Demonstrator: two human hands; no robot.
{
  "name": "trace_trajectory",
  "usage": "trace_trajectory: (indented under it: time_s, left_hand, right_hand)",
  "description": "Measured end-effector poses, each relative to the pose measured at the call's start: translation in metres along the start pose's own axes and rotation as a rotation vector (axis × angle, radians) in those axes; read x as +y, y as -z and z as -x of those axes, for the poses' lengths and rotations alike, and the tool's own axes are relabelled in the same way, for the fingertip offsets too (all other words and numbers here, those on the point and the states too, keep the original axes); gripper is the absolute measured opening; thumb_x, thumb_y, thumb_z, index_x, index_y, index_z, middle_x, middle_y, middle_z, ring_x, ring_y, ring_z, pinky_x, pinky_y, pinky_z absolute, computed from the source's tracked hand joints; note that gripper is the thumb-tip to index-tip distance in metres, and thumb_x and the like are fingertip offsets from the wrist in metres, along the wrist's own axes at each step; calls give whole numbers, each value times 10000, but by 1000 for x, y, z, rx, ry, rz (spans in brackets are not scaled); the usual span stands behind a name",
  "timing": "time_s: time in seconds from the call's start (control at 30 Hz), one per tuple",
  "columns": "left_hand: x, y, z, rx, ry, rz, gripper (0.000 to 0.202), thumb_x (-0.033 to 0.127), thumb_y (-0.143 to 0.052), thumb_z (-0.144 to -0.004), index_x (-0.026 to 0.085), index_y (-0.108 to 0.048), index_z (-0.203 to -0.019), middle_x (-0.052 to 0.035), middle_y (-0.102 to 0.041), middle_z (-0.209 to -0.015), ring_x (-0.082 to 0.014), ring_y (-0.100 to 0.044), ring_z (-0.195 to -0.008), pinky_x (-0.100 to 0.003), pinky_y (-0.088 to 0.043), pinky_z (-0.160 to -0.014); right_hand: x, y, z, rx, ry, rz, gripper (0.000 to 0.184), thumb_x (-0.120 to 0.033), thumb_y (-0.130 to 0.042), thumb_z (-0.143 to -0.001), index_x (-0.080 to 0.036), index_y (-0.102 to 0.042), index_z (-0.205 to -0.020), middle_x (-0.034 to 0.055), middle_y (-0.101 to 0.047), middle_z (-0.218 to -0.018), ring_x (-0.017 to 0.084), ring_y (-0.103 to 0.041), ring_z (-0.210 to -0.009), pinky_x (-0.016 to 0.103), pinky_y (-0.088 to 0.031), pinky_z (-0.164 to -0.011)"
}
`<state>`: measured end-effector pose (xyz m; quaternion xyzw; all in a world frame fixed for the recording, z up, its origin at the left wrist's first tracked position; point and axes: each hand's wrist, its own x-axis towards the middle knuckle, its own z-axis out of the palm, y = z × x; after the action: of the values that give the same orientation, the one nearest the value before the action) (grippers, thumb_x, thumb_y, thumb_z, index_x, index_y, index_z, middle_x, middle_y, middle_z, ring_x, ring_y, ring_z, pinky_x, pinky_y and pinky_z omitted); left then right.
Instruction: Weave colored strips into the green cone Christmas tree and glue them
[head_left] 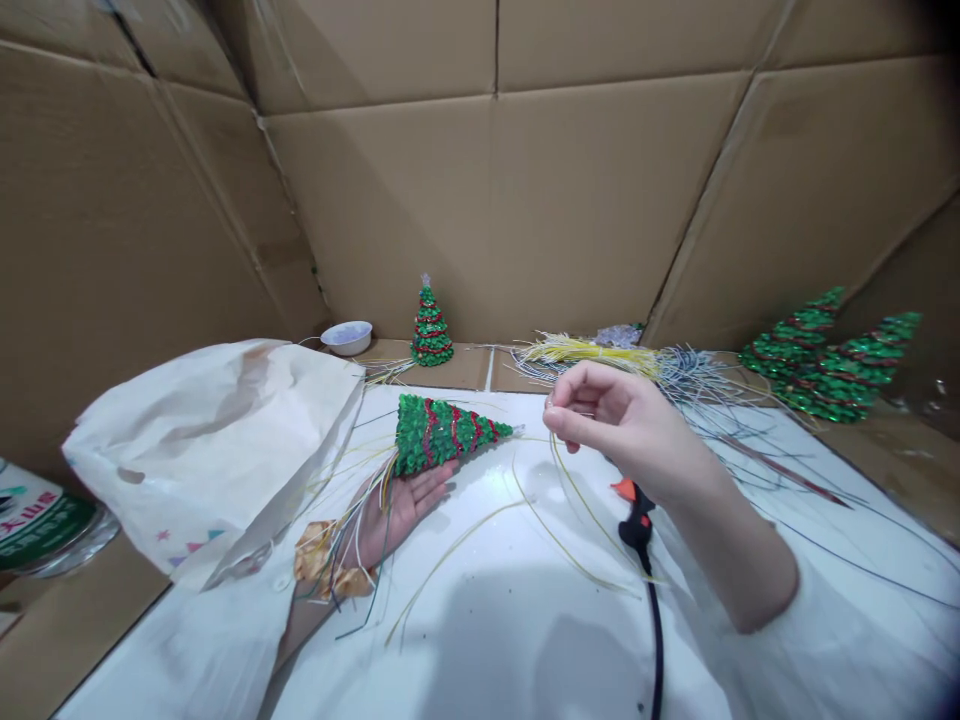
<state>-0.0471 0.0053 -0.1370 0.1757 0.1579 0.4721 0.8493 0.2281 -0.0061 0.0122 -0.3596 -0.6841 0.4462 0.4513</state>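
1. Near the middle of the white table [487, 620], a green tree [450, 435] lies on its side over the left hand [397, 510], its pale tip pointing right.
2. That hand is palm up, fingers stretched out, bearing the tree without clasping it; loose strands from the base trail across the palm and wrist, where an orange band [311, 553] sits.
3. Raised beyond the tip, the right hand [615, 412] pinches a thin yellow wire [576, 487] between thumb and forefinger; something at the fingertips is too small to name.
4. Below it lies a black tool [637, 525] with an orange nose and a cable.
5. Behind, a smaller tree [431, 325] stands upright near a bowl [347, 340]; a bundle [592, 350] of strands spreads rightward, toward two more trees [844, 375].
6. On the left, a bag [210, 440] rests beside a bottle [45, 525].
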Motion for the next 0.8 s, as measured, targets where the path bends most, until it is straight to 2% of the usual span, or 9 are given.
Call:
trace_trajectory:
  time_s: [0.1,0.2,0.33,0.43,0.53,0.6,0.7,0.8]
  left_hand:
    - [-1,-2,0,27,2,-12,623,298,-220,-923,74,86,-1417,-264,-417,-1333,-262,-443,-1220,-397,-369,-997]
    - [-3,-3,0,37,-3,-36,629,294,-229,-923,57,80,-1416,-251,-468,-1297,-259,-463,-1207,-392,-376,-989]
    - [-8,-8,1,42,11,-71,674,308,-297,-912,45,66,-1416,-211,-524,-1260,-242,-537,-1129,-379,-408,-952]
    - [-12,-18,3,80,16,-86,661,366,-338,-901,51,-84,-1423,-184,-471,-1325,-244,-532,-1123,-374,-419,-937]
    - [-14,-23,3,139,57,-69,584,368,-331,-904,46,-248,-1384,-157,-505,-1300,-250,-539,-1106,-387,-425,-927]
    - [-14,-24,3,176,65,-64,545,370,-340,-901,40,-344,-1334,-151,-534,-1269,-260,-549,-1087,-395,-434,-909]
    - [-15,-25,3,221,44,-87,496,368,-351,-897,26,-457,-1240,-170,-540,-1254,-266,-566,-1054,-397,-447,-876]
    - [-16,-27,3,245,38,-100,452,356,-344,-899,34,-531,-1156,-171,-563,-1219,-267,-577,-1028,-399,-452,-859]
  right_hand:
    - [10,-4,-5,-11,9,28,120,-249,-621,-741,-178,-525,-728,-7,-547,-670,94,-523,-595,214,-430,-517]
    - [28,-15,-9,-2,20,120,105,-247,-584,-758,-182,-505,-736,4,-554,-706,112,-529,-638,239,-434,-562]
    - [52,-38,-12,-77,116,234,83,-184,-518,-790,-202,-452,-743,55,-599,-890,162,-574,-845,288,-464,-702]
    - [64,-54,-16,-197,222,328,82,-136,-483,-798,-203,-463,-840,76,-603,-940,187,-566,-950,322,-457,-781]
    - [76,-63,-25,-262,261,465,288,-105,-454,-793,-164,-460,-1075,75,-596,-892,199,-566,-909,360,-441,-812]
    - [85,-66,-33,-263,270,511,359,-95,-449,-785,-144,-439,-1141,76,-578,-883,206,-551,-905,374,-435,-824]
    - [97,-70,-42,-263,332,514,257,-91,-458,-774,-178,-489,-1013,68,-557,-871,224,-502,-1028,389,-408,-882]
    - [102,-74,-46,-264,395,494,138,-90,-464,-766,-206,-472,-840,71,-553,-882,227,-433,-1161,388,-377,-935]
